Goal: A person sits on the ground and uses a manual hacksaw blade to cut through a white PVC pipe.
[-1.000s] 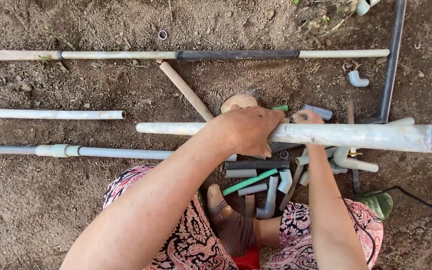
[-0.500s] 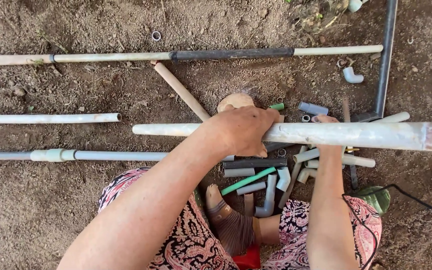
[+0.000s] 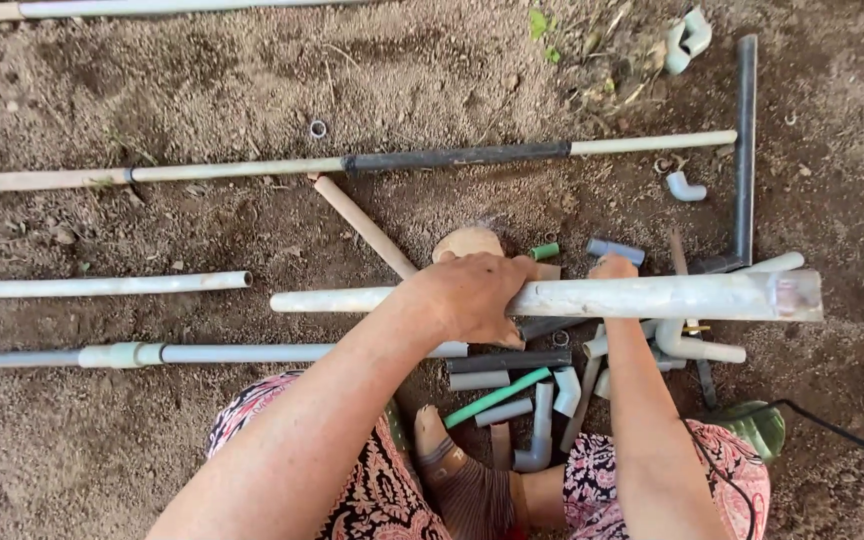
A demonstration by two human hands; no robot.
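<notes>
Two hands clamp one long, dirt-streaked white plastic pipe (image 3: 652, 297) and hold it level above bare brown soil (image 3: 152, 450), just over a heap of short pipe offcuts and fittings (image 3: 522, 390). The left hand (image 3: 467, 297) wraps over the pipe near its middle, fingers closed around it; the right hand (image 3: 614, 270) grips from behind, only its knuckles showing above the pipe. The step in hand appears to be lifting and steadying this length; any next move would call for a firm hold at both grips, since the long free end on the right could dip or swing into the dark grey elbow pipe (image 3: 745, 150) just beyond it. The pipe looks rigid and scuffed, its right end cut square and smudged pinkish. Below it lie a green tube (image 3: 497, 397) and grey elbows; a tan wooden stick (image 3: 364, 226) slants nearby. Farther out, long pale pipes (image 3: 102, 285) lie across the ground, one with a black middle sleeve (image 3: 452, 158).
</notes>
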